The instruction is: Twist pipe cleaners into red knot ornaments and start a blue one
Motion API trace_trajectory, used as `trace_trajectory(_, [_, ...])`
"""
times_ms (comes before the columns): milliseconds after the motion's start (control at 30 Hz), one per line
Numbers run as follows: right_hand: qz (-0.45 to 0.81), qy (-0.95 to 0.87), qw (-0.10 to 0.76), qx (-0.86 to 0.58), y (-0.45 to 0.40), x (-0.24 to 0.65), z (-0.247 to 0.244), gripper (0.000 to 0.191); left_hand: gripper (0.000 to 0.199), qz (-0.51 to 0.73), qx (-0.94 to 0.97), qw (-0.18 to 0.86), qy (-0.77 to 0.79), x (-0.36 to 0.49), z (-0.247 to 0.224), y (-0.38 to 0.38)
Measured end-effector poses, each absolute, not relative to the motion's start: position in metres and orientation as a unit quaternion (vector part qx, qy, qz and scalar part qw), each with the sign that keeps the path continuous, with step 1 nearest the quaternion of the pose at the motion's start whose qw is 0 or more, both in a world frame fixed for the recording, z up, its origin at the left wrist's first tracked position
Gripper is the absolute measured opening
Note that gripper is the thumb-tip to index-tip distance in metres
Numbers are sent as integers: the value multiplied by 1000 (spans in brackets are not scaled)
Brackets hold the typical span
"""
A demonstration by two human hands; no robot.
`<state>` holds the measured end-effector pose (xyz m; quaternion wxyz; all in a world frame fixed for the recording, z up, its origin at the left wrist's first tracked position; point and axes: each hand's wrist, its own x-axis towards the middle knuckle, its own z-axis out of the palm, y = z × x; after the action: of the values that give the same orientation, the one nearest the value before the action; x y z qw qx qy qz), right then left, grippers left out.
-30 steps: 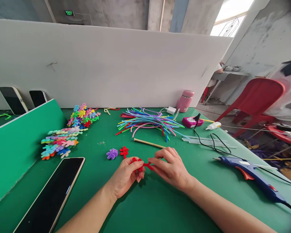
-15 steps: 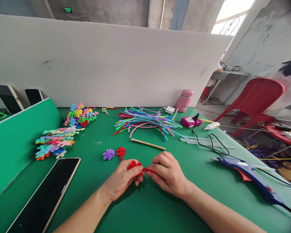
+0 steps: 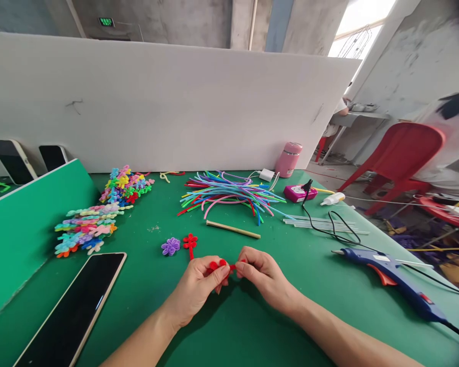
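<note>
Over the green table [image 3: 229, 326], the left hand [image 3: 198, 286] pinches a red fuzzy flower [image 3: 223, 262], loops poking up past the thumb; the right hand [image 3: 265, 278], just beside it, is narrowed on the flower's red tail [image 3: 232, 267]. I'd guess it's feather-light, soft and springy on a bendable core — hardly slippery — and best gripped where tail meets loops, as hard squeezing could flatten the petals. At ten o'clock from the hands lie a second red flower [image 3: 190, 241] and a purple flower [image 3: 171, 246]; at twelve, a tan stick [image 3: 233, 229], then piled coloured stems [image 3: 229, 193].
</note>
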<state>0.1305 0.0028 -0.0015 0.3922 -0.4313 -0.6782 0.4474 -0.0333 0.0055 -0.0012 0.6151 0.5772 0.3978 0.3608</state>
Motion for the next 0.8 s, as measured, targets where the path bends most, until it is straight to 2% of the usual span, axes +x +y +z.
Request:
trace_trajectory(133, [551, -597, 389, -434, 4, 128, 3, 23, 26, 351, 628, 562, 408, -32, 2, 4])
trace_trajectory(233, [584, -564, 385, -439, 4, 128, 5, 23, 27, 349, 635, 552, 412, -31, 3, 3])
trace_trajectory(600, [559, -620, 366, -411, 3, 127, 6, 25, 21, 374, 504, 685, 370, -33, -1, 6])
trace_trajectory(800, [442, -634, 409, -486, 13, 133, 28, 31, 13, 451, 309, 761, 350, -35, -5, 11])
